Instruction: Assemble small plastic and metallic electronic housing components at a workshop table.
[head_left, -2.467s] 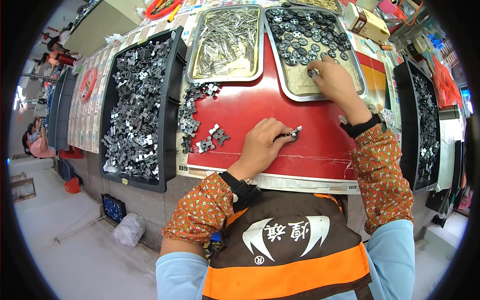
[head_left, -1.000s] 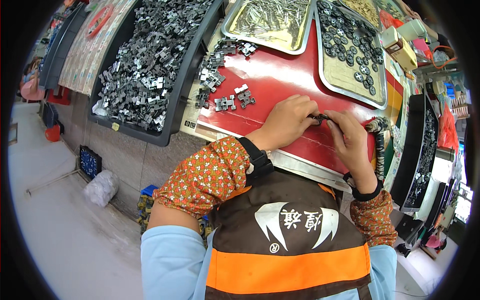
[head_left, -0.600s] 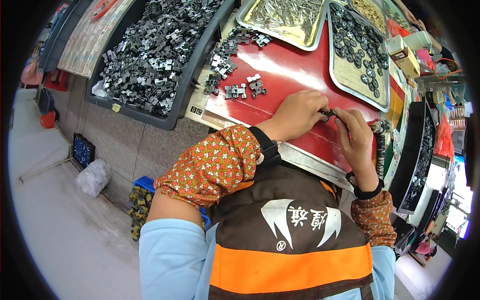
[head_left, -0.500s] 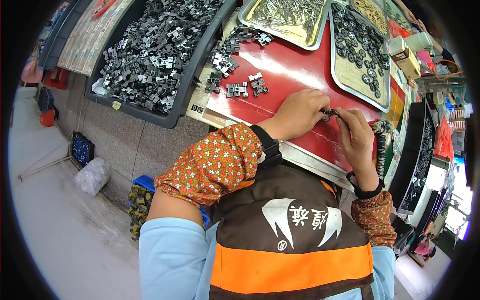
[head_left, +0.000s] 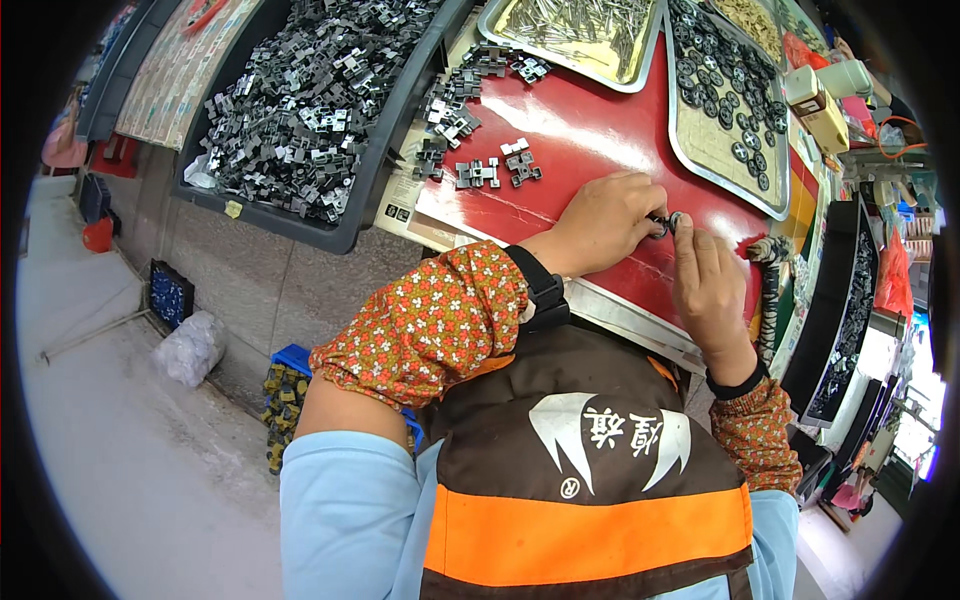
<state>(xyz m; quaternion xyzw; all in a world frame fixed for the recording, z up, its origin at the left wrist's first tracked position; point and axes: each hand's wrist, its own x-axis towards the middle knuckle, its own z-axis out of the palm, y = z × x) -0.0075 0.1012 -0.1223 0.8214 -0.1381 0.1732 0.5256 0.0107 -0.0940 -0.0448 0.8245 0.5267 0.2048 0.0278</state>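
Note:
Over the red tabletop (head_left: 560,160), my left hand (head_left: 608,222) is closed on a small dark part (head_left: 657,226), mostly hidden by the fingers. Close beside it, my right hand (head_left: 712,285) pinches a small black wheel (head_left: 675,219) between thumb and fingertips. Only a narrow gap, if any, separates the two pieces; whether they touch is too small to tell. Left of my hands, two black-and-silver chassis pieces (head_left: 478,174) lie on the red surface, and several more chassis pieces (head_left: 450,120) are lined up along its left edge.
A big dark bin (head_left: 345,240) heaped with chassis pieces stands at the left. Beyond my hands are a metal tray (head_left: 690,150) of black wheels and another tray (head_left: 625,85) of thin metal pins. A wrapped post (head_left: 768,290) rises right of my right hand.
My right hand has turned and its fingers point more upward; the black wheel now shows at its fingertips. My left hand stays nearly in place. The whole view has shifted slightly.

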